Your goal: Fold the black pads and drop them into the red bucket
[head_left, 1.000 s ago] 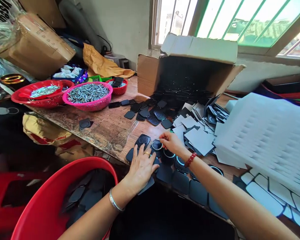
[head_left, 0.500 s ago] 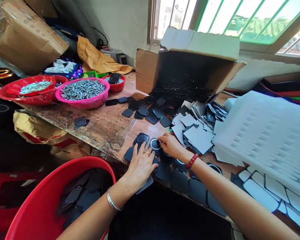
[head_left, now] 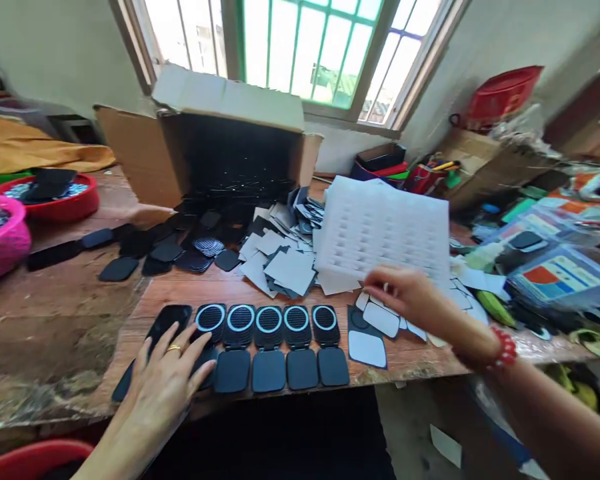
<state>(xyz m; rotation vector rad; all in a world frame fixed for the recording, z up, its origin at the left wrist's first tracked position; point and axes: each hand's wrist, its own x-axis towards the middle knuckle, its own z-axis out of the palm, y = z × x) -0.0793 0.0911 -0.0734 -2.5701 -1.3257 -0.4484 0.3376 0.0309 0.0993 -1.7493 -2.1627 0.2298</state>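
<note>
A row of black hinged pads [head_left: 269, 372] lies opened out along the table's front edge; several ribbed upper halves carry a white ring [head_left: 241, 318]. My left hand [head_left: 163, 373] rests with spread fingers on the pads at the row's left end, partly covering them. My right hand [head_left: 405, 293] is over white rounded-square pieces [head_left: 381, 320], in front of a white dimpled sheet [head_left: 380, 227]. Its fingers look bent but are smeared by motion, so I cannot make out anything in them. A dark backing card [head_left: 367, 349] with a white square lies beside the row.
Behind the row are loose black pads [head_left: 167, 252] and a heap of white and grey cards [head_left: 290, 270]. An open cardboard box [head_left: 135, 157] stands near the window. Pink [head_left: 3, 243] and red baskets [head_left: 80, 197] are at left, plastic packets [head_left: 555, 273] at right.
The view has swung to the right. My right hand has left the ring on a pad near my left hand and moved right to the white pieces. My left hand remains at the row's left end.
</note>
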